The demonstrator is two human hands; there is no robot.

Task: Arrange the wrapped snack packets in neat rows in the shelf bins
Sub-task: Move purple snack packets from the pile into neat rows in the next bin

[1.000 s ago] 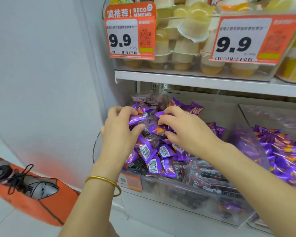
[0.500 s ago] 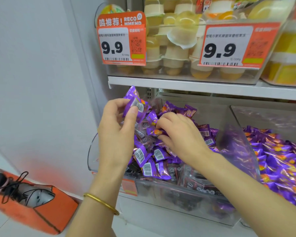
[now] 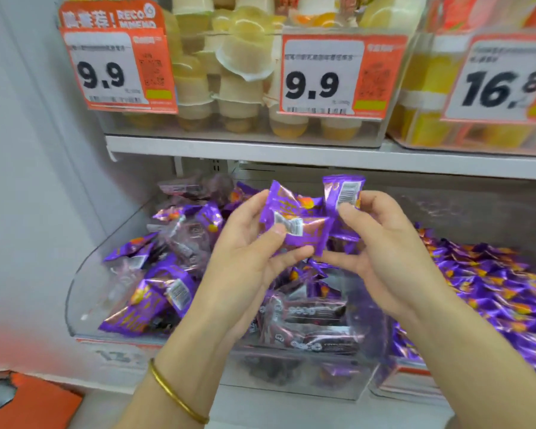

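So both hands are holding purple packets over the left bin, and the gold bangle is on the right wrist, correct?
Not quite. The head view shows the gold bangle on the left wrist, not the right. The left hand and right hand do each hold purple packets over the left bin.

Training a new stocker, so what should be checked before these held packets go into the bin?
1. Left hand grips purple packets: ok.
2. Right hand pinches another packet: ok.
3. Both hands clear above the bin: ok.
4. Bin contents in rows: not ok, jumbled.
5. Dark packets kept apart from purple: not ok, mixed.
6. Bare spot for a row: cannot tell.
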